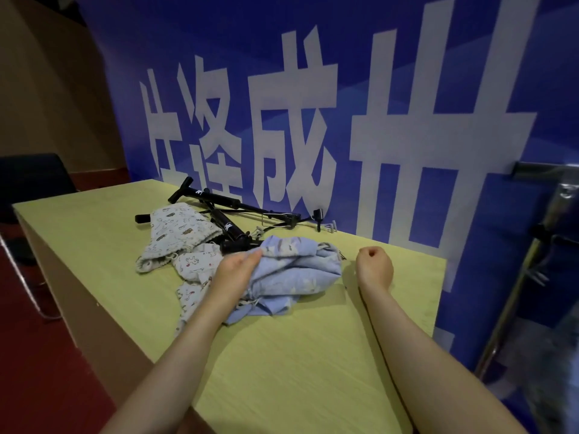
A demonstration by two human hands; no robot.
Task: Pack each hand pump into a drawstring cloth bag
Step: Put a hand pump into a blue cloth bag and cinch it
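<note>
Two black hand pumps lie crossed at the back of the yellow table: one pump runs along the blue wall, the other pump lies partly under a white patterned drawstring bag. A second white patterned bag lies in front of it. A crumpled light-blue bag sits in the middle. My left hand pinches the blue bag's left edge. To the right of that bag, my right hand is curled into a fist just above the table and holds nothing.
A blue banner with large white characters stands right behind the table. A dark chair is at the far left over a red floor. Metal framing rises at the right edge.
</note>
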